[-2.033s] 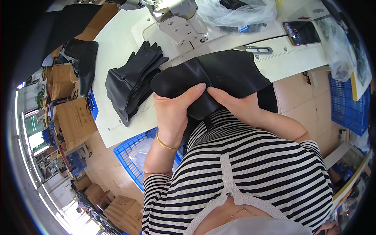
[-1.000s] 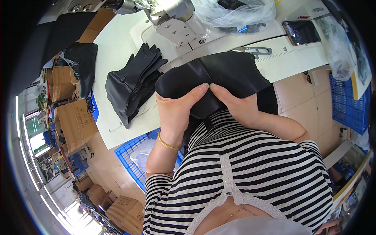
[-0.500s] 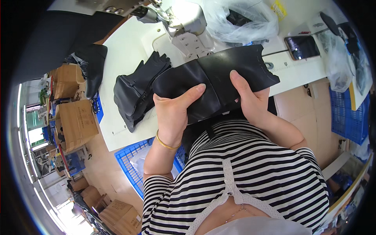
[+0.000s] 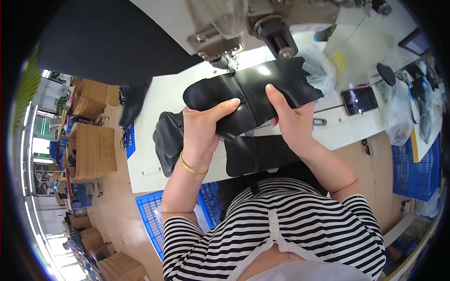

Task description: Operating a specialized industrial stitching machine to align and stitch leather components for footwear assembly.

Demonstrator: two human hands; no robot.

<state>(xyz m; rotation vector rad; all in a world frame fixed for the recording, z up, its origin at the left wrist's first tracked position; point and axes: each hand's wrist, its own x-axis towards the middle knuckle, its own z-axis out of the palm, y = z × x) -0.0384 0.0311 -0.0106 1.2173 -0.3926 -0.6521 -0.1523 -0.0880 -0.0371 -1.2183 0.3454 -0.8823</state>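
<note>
Between my two hands I hold a black leather boot upper (image 4: 262, 96), with a seam running across its middle and a notched right end. My left hand (image 4: 199, 129) grips its left part, thumb lying on top beside the seam and fingers hidden underneath. On the other side of the seam, my right hand (image 4: 293, 119) pinches the near edge, its thumb on top. Another flat black leather piece (image 4: 269, 154), also seamed, lies below at the table's near edge. To the left of my left hand sits a pile of black leather pieces (image 4: 168, 140).
A sewing machine (image 4: 276, 37) stands just beyond the upper. On the white table (image 4: 347, 133), a phone (image 4: 359, 100) and clear plastic bags (image 4: 398, 122) lie to the right. A black boot (image 4: 133, 105) is at the left. Blue baskets (image 4: 150, 206) and cardboard boxes (image 4: 93, 152) stand lower.
The view has tilted up, showing more of the sewing machine. My hands hold the upper farther from my body, and the leather piece at the near edge has come into sight.
</note>
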